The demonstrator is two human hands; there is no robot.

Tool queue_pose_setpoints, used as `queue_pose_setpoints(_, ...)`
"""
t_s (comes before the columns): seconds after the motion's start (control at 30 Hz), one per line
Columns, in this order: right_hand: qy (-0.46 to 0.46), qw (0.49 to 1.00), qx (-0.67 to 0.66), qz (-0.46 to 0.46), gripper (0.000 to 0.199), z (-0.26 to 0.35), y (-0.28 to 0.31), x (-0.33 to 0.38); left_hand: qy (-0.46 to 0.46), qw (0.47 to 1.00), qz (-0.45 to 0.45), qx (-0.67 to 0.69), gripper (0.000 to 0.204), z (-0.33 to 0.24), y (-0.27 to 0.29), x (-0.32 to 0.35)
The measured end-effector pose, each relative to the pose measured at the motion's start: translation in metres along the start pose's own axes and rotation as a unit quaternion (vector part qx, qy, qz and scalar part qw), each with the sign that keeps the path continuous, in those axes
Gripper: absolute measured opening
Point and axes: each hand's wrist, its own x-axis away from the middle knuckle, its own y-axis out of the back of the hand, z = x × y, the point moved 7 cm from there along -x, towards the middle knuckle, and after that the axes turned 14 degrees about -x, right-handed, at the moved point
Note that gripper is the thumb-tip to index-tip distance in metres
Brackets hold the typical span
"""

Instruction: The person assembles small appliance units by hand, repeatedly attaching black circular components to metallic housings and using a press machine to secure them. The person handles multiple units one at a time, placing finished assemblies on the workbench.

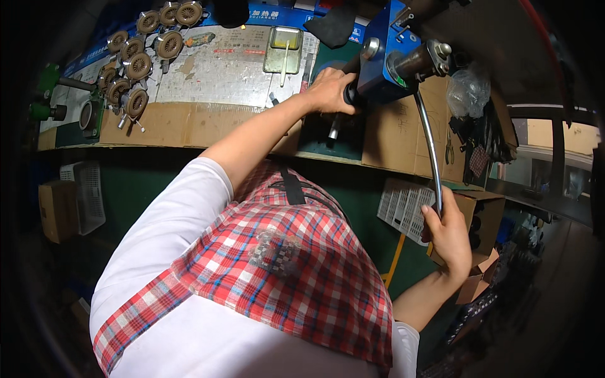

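Note:
My left hand [331, 90] is closed around a dark round part [350, 95] under the head of a blue hand-lever press [380, 79]. Its fingers partly cover that part, so its full shape stays hidden. Lower and to the right, my right hand [449, 232] wraps round the end of the press's long metal lever [430, 142], which slants down from the press. A short shiny metal rod [334, 128] shows just below my left hand. Left of the press, a shallow rectangular tray [273, 62] holds yellowish stuff and a pale brush or stick [285, 60].
Several brown finned round parts [138, 65] cluster at the bench's far left, near a green machine [50, 94]. Cardboard [161, 125] lines the bench edge. Pliers [449, 150] and a clear plastic bag [468, 93] are at right. Below stand a white basket [403, 208] and open cardboard boxes [488, 217].

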Motion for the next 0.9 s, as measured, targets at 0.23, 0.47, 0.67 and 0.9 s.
queue_pose_setpoints(0.23, 0.144, 0.973, 0.117, -0.137, 0.015, -0.067, -0.061, -0.050, -0.004, 1.000, 0.010, -0.007, 0.076, 0.000, 0.000, -0.004)
queue_pose_setpoints(0.47, 0.178, 0.950, 0.114, -0.230, 0.021, -0.105, -0.094, -0.096, -0.021, 1.000, 0.011, -0.008, 0.076, -0.002, -0.001, -0.008)
queue_pose_setpoints(0.67, 0.050, 0.987, 0.002, -0.150, 0.035, -0.093, -0.083, -0.096, -0.019, 0.999, 0.032, 0.013, 0.076, 0.004, -0.001, -0.004)
queue_pose_setpoints(0.9, 0.178, 0.923, 0.079, -0.333, 0.027, -0.109, -0.103, -0.127, -0.039, 0.999, 0.018, -0.015, 0.074, 0.003, -0.003, -0.005)
